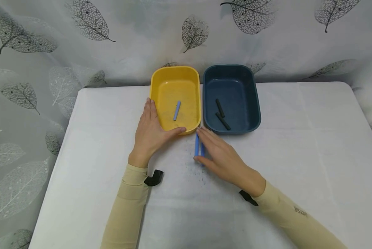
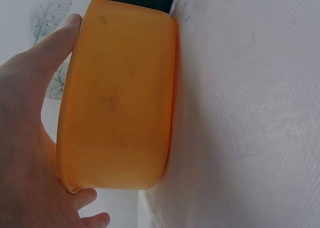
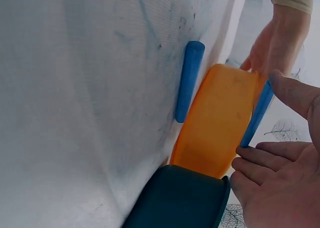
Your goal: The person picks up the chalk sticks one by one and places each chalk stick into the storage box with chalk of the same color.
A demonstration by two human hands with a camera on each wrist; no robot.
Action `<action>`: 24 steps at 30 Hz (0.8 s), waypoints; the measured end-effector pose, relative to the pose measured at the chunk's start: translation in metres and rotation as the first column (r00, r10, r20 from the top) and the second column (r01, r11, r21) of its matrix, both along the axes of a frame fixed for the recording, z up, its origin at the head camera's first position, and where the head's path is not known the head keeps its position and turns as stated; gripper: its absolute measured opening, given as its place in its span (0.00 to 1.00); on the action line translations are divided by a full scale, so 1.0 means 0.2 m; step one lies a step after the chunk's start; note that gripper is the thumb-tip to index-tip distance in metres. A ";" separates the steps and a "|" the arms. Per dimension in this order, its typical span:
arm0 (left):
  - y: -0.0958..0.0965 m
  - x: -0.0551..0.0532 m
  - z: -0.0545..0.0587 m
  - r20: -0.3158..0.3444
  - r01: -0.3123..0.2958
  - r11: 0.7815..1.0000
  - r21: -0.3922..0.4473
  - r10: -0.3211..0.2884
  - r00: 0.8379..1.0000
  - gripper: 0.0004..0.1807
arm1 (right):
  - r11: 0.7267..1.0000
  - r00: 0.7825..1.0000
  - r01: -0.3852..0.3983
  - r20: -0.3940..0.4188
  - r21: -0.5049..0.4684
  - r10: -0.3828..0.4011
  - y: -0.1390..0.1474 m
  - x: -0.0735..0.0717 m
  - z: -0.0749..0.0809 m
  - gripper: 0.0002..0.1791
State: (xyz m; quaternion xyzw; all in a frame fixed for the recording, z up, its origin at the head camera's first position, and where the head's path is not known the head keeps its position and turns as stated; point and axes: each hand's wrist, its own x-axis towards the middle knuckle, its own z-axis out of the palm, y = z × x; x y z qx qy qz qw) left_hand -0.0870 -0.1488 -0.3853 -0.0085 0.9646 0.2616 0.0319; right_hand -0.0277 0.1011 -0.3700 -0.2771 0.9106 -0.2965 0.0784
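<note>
My left hand (image 1: pixel 150 131) holds the yellow plastic tray (image 1: pixel 199 103) at its near left corner, thumb along the near rim and fingers along the left side. One blue chalk stick (image 1: pixel 177 110) lies inside. Just in front of the trays, my right hand (image 1: pixel 224 155) pinches another blue chalk stick (image 3: pixel 257 113) end to end between thumb and fingertips, raised above the cloth. A third blue chalk stick (image 3: pixel 190 82) lies on the cloth below it; in the head view the hand partly covers it.
Right of the yellow tray stands a dark blue tray (image 1: pixel 257 114) with two black sticks (image 1: pixel 222 121) inside. Dark smudges and crumbs (image 1: pixel 201 173) mark the white tablecloth (image 1: pixel 298 155) near the right hand. A leaf-patterned curtain (image 1: pixel 154 34) hangs behind the table's far edge.
</note>
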 end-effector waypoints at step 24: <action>0.00 0.00 0.00 -0.013 0.008 1.000 0.006 -0.008 1.000 0.78 | 0.993 0.993 0.103 0.055 -0.051 -0.100 -0.06 -0.13 0.03 0.45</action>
